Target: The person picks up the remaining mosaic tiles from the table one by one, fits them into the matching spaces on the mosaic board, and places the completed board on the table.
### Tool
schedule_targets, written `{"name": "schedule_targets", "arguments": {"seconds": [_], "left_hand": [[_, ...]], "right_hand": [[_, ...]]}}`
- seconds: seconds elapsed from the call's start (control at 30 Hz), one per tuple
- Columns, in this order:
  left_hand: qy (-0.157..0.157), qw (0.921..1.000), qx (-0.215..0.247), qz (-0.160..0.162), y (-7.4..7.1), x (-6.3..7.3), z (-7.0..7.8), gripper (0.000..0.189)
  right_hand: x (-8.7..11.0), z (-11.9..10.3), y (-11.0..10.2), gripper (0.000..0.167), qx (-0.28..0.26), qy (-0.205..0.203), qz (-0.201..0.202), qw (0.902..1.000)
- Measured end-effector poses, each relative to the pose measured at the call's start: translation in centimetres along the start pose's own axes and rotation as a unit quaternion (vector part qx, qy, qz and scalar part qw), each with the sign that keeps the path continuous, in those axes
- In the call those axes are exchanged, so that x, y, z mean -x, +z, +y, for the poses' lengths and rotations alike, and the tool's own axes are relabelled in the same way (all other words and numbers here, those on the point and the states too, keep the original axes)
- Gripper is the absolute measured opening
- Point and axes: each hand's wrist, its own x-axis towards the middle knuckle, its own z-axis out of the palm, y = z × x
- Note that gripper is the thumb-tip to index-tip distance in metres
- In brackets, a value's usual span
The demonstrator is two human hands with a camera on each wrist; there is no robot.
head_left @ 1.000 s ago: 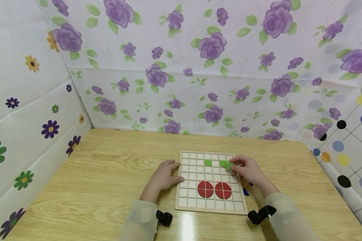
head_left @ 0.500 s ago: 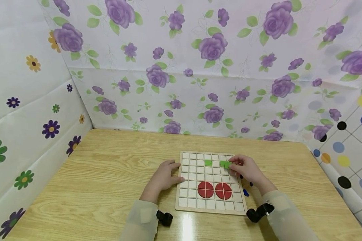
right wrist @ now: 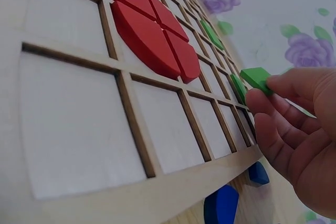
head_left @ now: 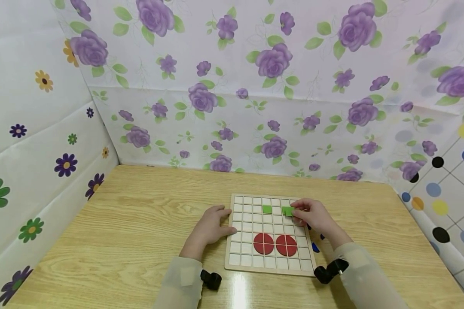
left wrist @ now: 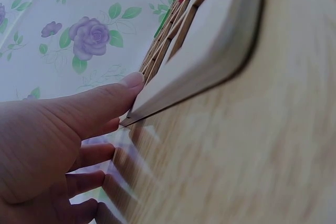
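Note:
A square wooden grid board point(head_left: 246, 270) lies on the table. Four quarter pieces form each of two red circles, the left circle point(head_left: 263, 243) and the right circle point(head_left: 286, 244). My left hand point(head_left: 209, 227) is at the board's left edge; its thumb touches the rim in the left wrist view, the other fingers spread beside it. With thumb and fingertips, my right hand point(head_left: 317, 216) pinches a green square tile point(right wrist: 255, 78), tilted close over the board's upper right. One green tile point(head_left: 267, 209) sits in a cell further left; another green tile point(right wrist: 238, 88) lies right by the held one.
Several blue pieces, among them a curved blue piece point(head_left: 315, 247), lie on the wooden table point(head_left: 158, 201) just beyond the board's right edge, partly under my right hand. A floral cloth point(head_left: 224, 128) hangs behind the table.
My right hand has shifted slightly left with the green tile, which now overlaps the neighbouring green tile more. More of the blue pieces shows beside the board. My left hand stays put.

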Motion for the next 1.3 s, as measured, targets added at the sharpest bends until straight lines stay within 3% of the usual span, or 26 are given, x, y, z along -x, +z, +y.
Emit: {"name": "schedule_targets", "arguments": {"seconds": [0.8,1.3], "left_hand": [[-0.003,1.0000,0.003,0.000,-0.1,0.1,0.0,0.063],[-0.001,1.0000,0.002,0.001,-0.1,0.1,0.1,0.063]], "right_hand": [[-0.5,-0.6,0.6,0.030,-0.015,0.007,-0.012,0.9998],[-0.8,-1.6,1.0,0.031,0.006,0.039,-0.004,0.9992]]}}
